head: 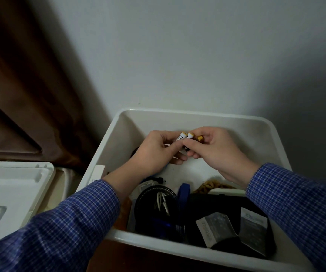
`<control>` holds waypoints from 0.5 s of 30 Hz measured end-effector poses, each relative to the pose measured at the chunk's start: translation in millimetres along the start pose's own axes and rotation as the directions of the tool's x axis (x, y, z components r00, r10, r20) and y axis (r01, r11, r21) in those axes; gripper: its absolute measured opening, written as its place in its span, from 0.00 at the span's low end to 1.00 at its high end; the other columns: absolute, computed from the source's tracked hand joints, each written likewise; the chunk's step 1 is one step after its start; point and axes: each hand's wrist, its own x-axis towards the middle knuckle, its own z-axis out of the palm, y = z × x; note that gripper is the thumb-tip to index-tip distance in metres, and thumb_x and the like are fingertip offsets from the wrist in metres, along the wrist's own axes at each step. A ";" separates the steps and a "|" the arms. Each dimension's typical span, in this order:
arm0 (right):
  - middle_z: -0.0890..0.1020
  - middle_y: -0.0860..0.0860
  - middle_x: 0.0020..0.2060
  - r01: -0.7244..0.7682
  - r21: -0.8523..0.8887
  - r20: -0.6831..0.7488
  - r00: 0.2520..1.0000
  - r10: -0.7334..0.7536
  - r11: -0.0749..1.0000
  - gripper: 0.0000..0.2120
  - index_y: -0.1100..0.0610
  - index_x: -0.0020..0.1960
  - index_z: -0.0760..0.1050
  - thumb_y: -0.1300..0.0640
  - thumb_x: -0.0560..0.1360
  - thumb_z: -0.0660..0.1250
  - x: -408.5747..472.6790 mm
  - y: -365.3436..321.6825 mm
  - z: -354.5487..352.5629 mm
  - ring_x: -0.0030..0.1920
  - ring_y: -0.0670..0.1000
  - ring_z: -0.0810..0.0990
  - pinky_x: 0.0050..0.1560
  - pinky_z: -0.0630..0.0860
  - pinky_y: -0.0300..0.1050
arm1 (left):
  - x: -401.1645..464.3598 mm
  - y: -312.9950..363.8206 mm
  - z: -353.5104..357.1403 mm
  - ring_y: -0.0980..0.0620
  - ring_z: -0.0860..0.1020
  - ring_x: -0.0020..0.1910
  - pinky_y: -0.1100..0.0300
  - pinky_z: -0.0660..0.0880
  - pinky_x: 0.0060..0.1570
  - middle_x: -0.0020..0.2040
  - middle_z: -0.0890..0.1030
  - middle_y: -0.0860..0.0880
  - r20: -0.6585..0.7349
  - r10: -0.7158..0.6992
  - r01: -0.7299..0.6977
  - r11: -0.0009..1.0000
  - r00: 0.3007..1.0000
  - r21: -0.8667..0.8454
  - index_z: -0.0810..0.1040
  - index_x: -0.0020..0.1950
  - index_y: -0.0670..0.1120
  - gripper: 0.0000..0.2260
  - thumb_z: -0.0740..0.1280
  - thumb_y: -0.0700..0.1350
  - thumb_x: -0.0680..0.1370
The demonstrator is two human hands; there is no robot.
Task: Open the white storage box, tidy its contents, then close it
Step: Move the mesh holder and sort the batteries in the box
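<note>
A grey wall fills the view from ten to three o'clock, with a brown curtain hanging at nine to eleven o'clock. The white storage box stands open at five to six o'clock, pushed near the wall, and its white lid lies flat outside it at eight o'clock. Two arms in blue checked sleeves reach in from the bottom corners. Inside the box, toward six o'clock, lie a dark round case with white cables in it, a blue strap standing beside it, a black pouch, two grey foil packets whose print is too blurred to read, and a heap of tan rubber bands at the pouch's far edge. Above the box's bare far floor the left hand and right hand meet, fingers curled, together pinching a small bunch of batteries with white bodies and gold ends; one label starts "He", the rest is hidden.
</note>
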 end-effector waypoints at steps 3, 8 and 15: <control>0.85 0.46 0.33 0.021 0.005 0.006 1.000 -0.021 1.000 0.06 0.53 0.49 0.82 0.60 0.74 0.75 -0.6 2.9 -3.0 0.32 0.41 0.81 0.33 0.75 0.32 | -1.0 1.0 1.6 0.44 0.83 0.44 0.54 0.83 0.50 0.51 0.84 0.35 0.048 -0.005 0.007 0.999 0.999 -0.053 0.81 0.62 0.44 0.11 0.62 0.39 0.84; 0.86 0.53 0.42 -0.016 0.040 0.054 0.998 0.014 0.999 0.15 0.56 0.54 0.78 0.61 0.70 0.79 1.3 5.1 -4.6 0.35 0.49 0.84 0.36 0.77 0.37 | -0.8 1.6 1.2 0.48 0.81 0.38 0.57 0.82 0.43 0.43 0.82 0.39 0.124 -0.067 0.085 0.986 0.990 -0.146 0.80 0.64 0.41 0.13 0.58 0.42 0.86; 0.85 0.48 0.38 0.047 -0.057 0.114 0.993 -0.040 0.997 0.13 0.53 0.48 0.78 0.64 0.69 0.78 -2.0 5.5 -2.1 0.32 0.47 0.83 0.34 0.78 0.37 | 1.3 2.4 3.0 0.53 0.74 0.33 0.63 0.73 0.33 0.39 0.79 0.41 0.232 -0.151 0.205 0.952 0.961 -0.229 0.78 0.49 0.33 0.15 0.55 0.40 0.85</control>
